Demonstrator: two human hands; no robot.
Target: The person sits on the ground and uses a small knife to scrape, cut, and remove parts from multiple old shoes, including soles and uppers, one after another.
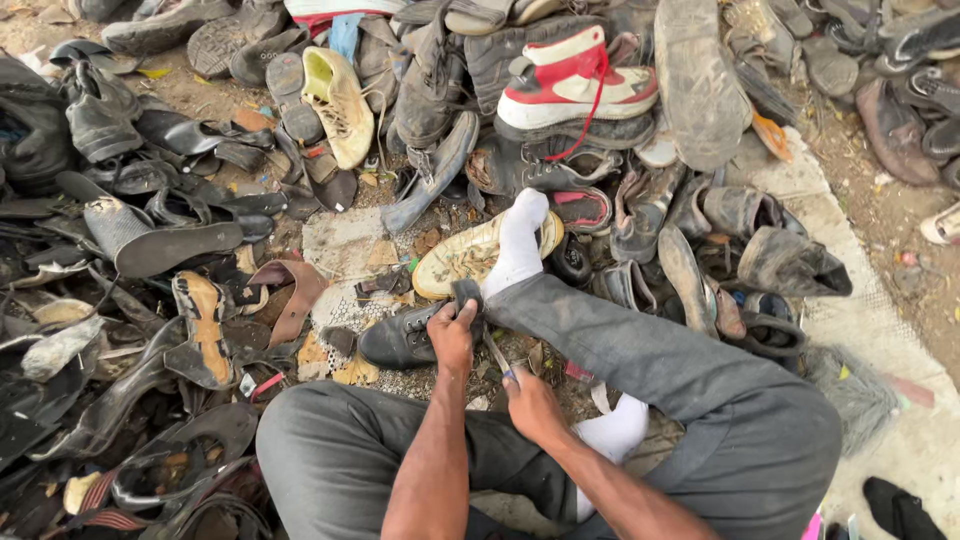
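Black lace-up leather shoe (400,338) lies on ground before crossed legs; left hand (453,335) pinches its heel collar. Right hand (531,402) grips thin tool (497,355). Worn cracked shoes (560,90) heaped around.

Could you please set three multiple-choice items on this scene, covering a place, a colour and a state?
1. Where is the left hand? A on the black lace-up shoe B on the red-and-white high-top C on bare ground
2. What colour is the sock on the raised foot? A black B white C red
3. What is the right hand doing? A lying open, flat B gripping a thin tool C out of view

A: its fingers pinch the shoe's heel.
B: the sock is plainly white.
B: its fingers close round the tool.
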